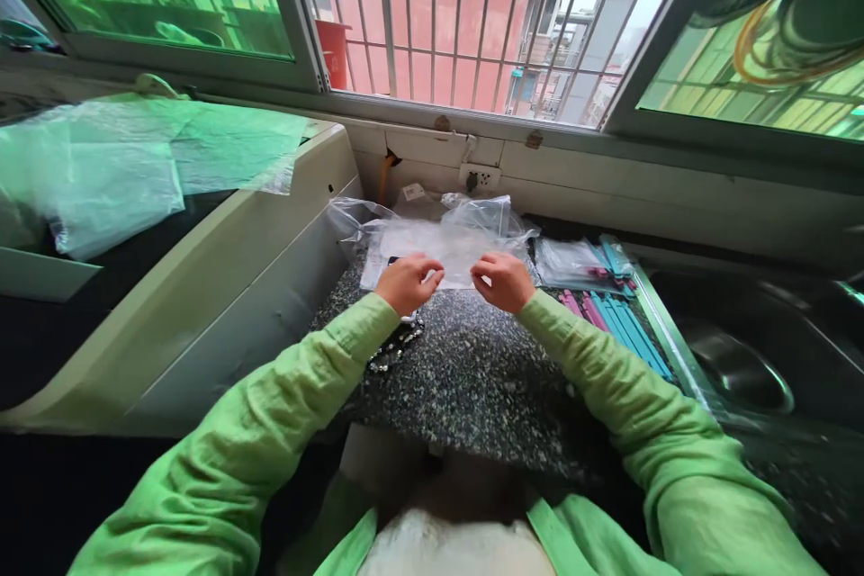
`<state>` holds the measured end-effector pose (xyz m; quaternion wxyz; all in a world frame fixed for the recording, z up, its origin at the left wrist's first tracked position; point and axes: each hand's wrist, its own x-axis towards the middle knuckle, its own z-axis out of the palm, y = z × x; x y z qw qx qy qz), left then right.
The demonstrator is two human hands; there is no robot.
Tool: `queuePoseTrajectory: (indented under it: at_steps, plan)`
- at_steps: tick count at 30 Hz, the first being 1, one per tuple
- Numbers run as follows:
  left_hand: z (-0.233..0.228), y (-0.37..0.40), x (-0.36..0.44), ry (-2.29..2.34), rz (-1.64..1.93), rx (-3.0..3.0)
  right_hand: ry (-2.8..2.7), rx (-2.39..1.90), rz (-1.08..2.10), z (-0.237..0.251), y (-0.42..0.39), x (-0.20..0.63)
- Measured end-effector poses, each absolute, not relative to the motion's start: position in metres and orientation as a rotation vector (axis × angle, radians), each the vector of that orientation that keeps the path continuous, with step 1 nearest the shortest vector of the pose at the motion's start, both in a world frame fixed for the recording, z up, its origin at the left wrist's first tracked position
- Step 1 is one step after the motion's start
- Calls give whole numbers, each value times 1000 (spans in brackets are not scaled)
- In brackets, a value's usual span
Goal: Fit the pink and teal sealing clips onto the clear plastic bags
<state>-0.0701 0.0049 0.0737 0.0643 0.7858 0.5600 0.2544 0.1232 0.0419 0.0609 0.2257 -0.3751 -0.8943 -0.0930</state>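
Observation:
Both hands are over the counter, with thumbs and fingertips pinched and facing each other across a small gap. A translucent plastic bag (pixel 449 243), blurred, spreads behind and between them. My left hand (pixel 407 283) is closed at the bag's left near side. My right hand (pixel 506 281) is closed at its right near side. The exact grip on the film is partly hidden by the fingers. More crumpled clear plastic bags (pixel 482 214) lie behind. Beneath my left wrist is a dark beaded string (pixel 395 349), partly covered by the sleeve.
Teal strips (pixel 631 333) and pink strips (pixel 590 310) lie on the speckled counter (pixel 472 378) at right, near packed clear bags (pixel 563 259). A metal sink (pixel 742 369) is farther right. A pale appliance (pixel 270 306) with plastic sheets (pixel 128 171) stands left. A wall socket (pixel 481 176) is behind.

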Motion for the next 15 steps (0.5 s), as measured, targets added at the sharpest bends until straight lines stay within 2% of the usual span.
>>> queuePoseTrajectory:
  at_steps: [5, 11, 15]
  plan:
    - [58, -36, -32, 1430, 890, 2365, -2491, -1045, 239, 67, -5, 172]
    - [34, -33, -4, 1143, 951, 2107, -2292, -1082, 1038, 60, -22, 203]
    - [19, -22, 0, 1000, 895, 1747, -2129, -1121, 1300, 48, -21, 205]
